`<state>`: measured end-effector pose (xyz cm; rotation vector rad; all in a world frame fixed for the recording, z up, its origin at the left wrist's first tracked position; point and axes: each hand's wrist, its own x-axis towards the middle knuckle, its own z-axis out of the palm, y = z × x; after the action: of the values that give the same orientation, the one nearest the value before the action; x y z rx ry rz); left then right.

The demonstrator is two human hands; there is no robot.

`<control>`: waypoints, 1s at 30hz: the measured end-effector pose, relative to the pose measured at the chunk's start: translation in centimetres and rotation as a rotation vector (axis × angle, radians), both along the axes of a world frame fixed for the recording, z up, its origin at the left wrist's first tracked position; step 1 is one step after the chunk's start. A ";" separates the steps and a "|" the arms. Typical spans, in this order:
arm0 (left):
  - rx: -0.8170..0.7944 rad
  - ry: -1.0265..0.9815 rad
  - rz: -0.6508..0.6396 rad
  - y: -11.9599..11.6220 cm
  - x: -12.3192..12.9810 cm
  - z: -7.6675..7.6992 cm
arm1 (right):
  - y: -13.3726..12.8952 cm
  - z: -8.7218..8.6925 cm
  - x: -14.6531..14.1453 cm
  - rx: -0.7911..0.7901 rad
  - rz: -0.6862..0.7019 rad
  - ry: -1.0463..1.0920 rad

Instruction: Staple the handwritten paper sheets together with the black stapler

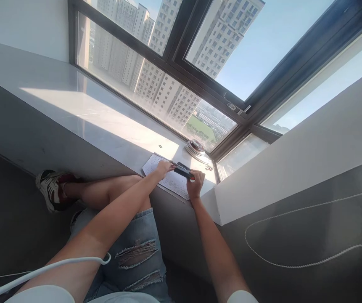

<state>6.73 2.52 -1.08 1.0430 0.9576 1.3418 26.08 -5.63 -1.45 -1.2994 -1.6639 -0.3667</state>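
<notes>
A sheet of paper with writing (174, 184) lies on the window sill, under both hands. Above it, my left hand (164, 168) is closed around a thin, dark, pen-like stick (173, 163). My right hand (196, 183) grips a dark oblong object (183, 172) with a bit of orange by the fingers; its kind is too small to make out. The stick's far end comes close to this object, and I cannot tell whether they touch. Another dark bar shows just behind it, partly hidden.
Round, stacked, coil-like items (195, 148) stand on the sill (105, 118) by the window corner, beside a small shiny item (209, 168). Tiny dark pieces (160, 146) lie in the sunlit part. A white cable (57, 263) crosses my left arm; a beaded cord (294, 267) hangs at right.
</notes>
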 end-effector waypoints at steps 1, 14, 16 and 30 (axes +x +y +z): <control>-0.026 -0.002 0.002 -0.2 -0.2 0.1 | 0.0 0.1 0.0 -0.010 -0.019 0.019; 0.278 0.168 0.123 -2.7 -1.5 3.1 | 0.3 0.0 0.3 -0.305 -0.072 0.108; 0.357 0.231 0.076 -2.8 -1.3 3.0 | 0.5 0.0 0.3 -0.326 -0.051 0.108; 0.674 0.535 -0.261 -3.3 -0.5 2.2 | -1.1 0.4 -1.2 -0.073 0.140 -0.225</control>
<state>6.27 -0.75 1.17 2.0423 0.7062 1.2045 24.83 -6.73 -1.04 -1.2216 -1.9621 -0.3820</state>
